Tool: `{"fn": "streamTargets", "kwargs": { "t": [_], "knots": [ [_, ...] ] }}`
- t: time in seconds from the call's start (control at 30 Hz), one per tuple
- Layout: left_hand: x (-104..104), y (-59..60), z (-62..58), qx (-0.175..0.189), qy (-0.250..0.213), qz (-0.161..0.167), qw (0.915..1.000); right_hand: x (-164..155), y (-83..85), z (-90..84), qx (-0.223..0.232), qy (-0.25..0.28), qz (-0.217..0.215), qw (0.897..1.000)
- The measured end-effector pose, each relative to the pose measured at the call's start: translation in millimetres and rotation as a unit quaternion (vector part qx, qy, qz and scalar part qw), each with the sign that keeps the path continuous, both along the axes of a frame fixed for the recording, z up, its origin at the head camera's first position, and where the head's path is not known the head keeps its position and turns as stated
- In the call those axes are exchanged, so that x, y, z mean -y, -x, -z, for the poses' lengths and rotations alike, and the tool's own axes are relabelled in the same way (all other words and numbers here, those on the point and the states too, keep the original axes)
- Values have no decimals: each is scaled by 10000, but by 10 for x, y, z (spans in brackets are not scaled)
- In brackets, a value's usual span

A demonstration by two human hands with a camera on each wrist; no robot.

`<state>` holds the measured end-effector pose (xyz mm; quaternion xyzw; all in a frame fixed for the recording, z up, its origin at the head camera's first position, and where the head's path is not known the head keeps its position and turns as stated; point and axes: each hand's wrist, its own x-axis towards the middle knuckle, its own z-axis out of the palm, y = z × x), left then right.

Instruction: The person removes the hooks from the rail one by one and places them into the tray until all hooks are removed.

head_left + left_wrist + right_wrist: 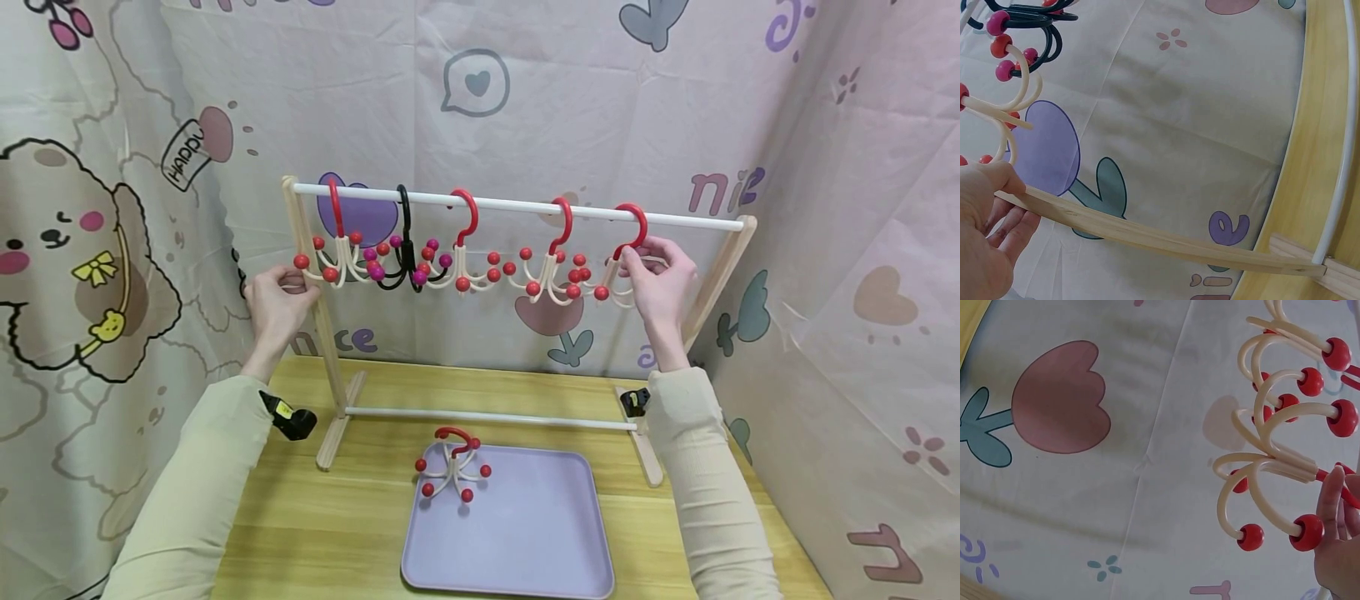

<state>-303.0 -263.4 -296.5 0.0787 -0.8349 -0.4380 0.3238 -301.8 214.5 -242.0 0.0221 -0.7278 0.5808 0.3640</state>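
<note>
A wooden rack with a white top rod (517,204) carries several claw-shaped hangers with red hooks, cream prongs and red ball tips. Second from the left hangs a black hanger (407,250) with magenta balls. My left hand (277,304) grips the rack's left wooden post (1147,234) near its upper part, the thumb along one side. At the other end, my right hand (663,275) pinches the rightmost hanger (633,218) around the base of its red hook, which lies over the rod. That hanger tilts, and its prongs (1266,465) are partly hidden by my fingers in the head view.
One more red-hooked hanger (453,467) stands on a lavender tray (525,533) on the wooden table (300,517). A lower white rod (487,416) joins the rack's feet behind the tray. Printed curtains (525,100) close in the back and both sides.
</note>
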Motion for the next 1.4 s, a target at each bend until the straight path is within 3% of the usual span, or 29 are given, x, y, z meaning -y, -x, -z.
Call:
{"fn": "streamTargets", "kwargs": {
  "t": [0.6, 1.4],
  "knots": [
    [-18, 7, 13, -72, 35, 10, 10000, -19, 60, -29, 109, -122, -187, 9997],
    [-6, -1, 4, -111, 51, 31, 9999, -31, -10, -131, -421, 155, -135, 9989]
  ]
}}
